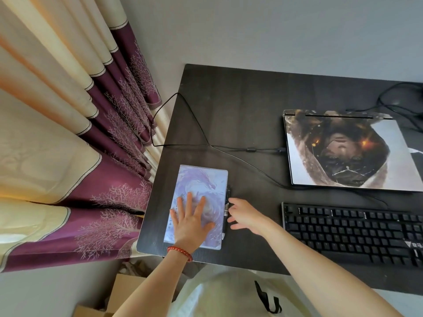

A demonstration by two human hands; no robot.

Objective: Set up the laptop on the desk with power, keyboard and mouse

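Note:
A closed laptop (350,152) with a picture-covered lid lies on the dark desk (240,106) at the right. A black power cable (251,150) is plugged into its left side and runs off the desk's left edge. In front of the laptop lies a black keyboard (352,232). No mouse shows. My left hand (191,221) rests flat, fingers spread, on a purple notebook (201,184) at the desk's front left. My right hand (246,215) hovers with fingers apart beside a black pen (227,209) lying along the notebook's right edge; it may touch the pen.
More black cables (398,101) loop at the desk's far right corner. A second thin cable (263,175) crosses the desk toward the keyboard. Cream and purple curtains (68,133) hang left of the desk. Cardboard boxes (123,294) sit on the floor below.

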